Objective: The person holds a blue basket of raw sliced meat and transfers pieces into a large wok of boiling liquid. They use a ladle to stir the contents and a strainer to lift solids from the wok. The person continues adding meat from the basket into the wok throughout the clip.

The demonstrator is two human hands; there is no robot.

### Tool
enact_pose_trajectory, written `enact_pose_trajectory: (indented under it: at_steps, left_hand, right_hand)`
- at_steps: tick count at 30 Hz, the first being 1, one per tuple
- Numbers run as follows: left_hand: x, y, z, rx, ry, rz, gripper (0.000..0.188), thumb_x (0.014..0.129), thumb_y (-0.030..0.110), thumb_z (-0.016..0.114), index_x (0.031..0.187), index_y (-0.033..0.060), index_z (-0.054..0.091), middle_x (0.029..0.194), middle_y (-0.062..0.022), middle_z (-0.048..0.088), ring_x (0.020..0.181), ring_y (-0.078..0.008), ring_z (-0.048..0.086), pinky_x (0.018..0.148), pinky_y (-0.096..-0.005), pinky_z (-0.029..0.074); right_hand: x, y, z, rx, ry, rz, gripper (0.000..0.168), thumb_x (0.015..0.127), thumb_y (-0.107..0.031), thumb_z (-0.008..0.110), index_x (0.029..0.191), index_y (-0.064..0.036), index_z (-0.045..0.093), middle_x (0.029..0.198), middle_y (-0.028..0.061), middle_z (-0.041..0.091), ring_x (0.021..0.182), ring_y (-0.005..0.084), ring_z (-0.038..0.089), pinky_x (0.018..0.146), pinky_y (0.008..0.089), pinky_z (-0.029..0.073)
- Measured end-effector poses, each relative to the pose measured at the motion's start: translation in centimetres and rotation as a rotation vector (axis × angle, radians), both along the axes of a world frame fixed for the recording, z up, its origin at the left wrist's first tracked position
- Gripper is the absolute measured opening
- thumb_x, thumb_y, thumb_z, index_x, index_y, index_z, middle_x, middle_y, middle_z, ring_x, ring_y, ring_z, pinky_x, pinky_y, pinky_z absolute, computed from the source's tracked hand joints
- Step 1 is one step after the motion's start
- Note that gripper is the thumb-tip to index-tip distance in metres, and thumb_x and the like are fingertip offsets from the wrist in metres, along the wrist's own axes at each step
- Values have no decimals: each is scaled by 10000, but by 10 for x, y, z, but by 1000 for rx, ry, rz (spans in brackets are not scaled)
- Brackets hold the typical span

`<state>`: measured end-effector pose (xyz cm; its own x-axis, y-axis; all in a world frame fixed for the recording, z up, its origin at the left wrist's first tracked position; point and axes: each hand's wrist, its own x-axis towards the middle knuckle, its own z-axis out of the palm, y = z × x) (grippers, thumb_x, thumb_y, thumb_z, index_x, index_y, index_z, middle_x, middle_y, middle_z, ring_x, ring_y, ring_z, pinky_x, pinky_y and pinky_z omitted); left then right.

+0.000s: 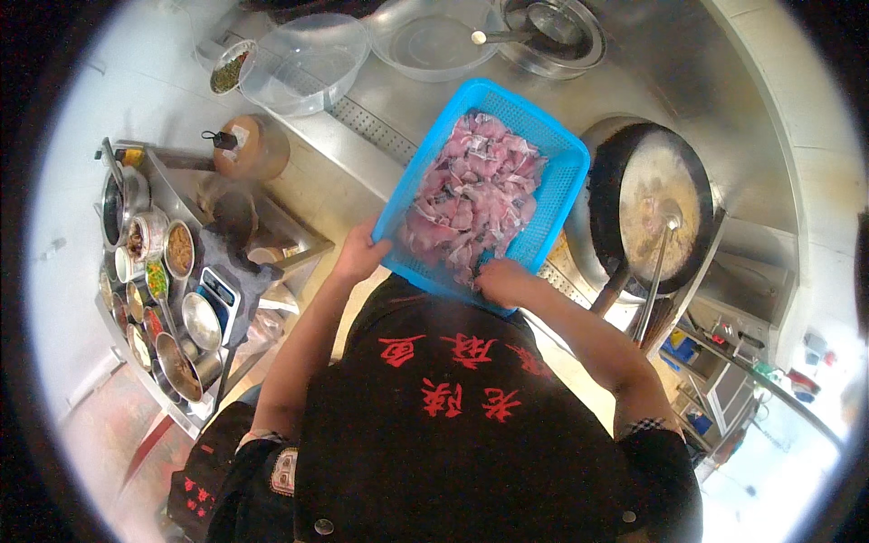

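Observation:
A blue plastic basket [574, 163] full of raw sliced fish [475, 183] is tilted in front of my body. My left hand [363, 254] grips its rim at the near left corner. Inside the near right end, my right hand [504, 279] touches the fish slices, its fingertips partly hidden; whether it pinches a slice I cannot tell. Right of the basket stands a black wok [604, 197] holding pale, cloudy liquid, with a metal ladle [657, 271] resting in it.
Clear plastic tubs [305, 64] and a lidded metal pan [567, 41] stand at the back. On the left, a cart carries several seasoning bowls [180, 248] and a digital scale [220, 298]. A brown round container [251, 146] is behind it. Part of another person's dark apron [204, 475] shows lower left.

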<state>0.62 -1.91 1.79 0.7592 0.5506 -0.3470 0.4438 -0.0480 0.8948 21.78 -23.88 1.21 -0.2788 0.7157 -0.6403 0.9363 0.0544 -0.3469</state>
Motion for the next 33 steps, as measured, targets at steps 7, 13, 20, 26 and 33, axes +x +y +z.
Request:
enact_pose_trajectory:
  at_steps: [7,13,20,26,33]
  left_hand:
    - [-2,4,-4,23,90,-60,433,769,29,531,1200,10,563,916,-58,636,810,-128,570,732,-302,484]
    - [-6,2,-27,-71,2,34,342,785,48,533,1118,12,604,837,-66,619,805,-134,577,752,-307,479]
    - [-4,0,-11,-33,-15,8,364,786,21,522,1140,22,608,872,-31,627,818,-111,565,759,-290,475]
    - [-4,-1,-19,-75,-64,22,388,783,22,525,1164,24,602,869,-30,631,811,-112,570,751,-289,478]
    - [-2,-3,-15,-115,-65,48,412,782,21,527,1189,29,591,873,-36,636,811,-116,575,752,-289,479]
  right_hand:
    - [26,-5,23,96,101,-119,174,726,-97,618,881,-76,693,840,151,666,824,352,656,663,467,531]
    - [36,-5,25,7,20,2,135,737,-136,648,859,-81,653,873,127,647,859,341,620,690,468,497]
    - [47,-5,44,87,302,-229,211,761,-117,672,958,-83,601,870,118,630,849,317,624,700,443,485]
    - [56,-16,29,324,400,-449,165,788,-101,631,943,-60,596,857,155,637,832,361,622,702,462,491]
    - [76,1,30,558,318,-744,119,875,-175,604,935,-74,621,847,161,649,791,357,639,688,451,509]
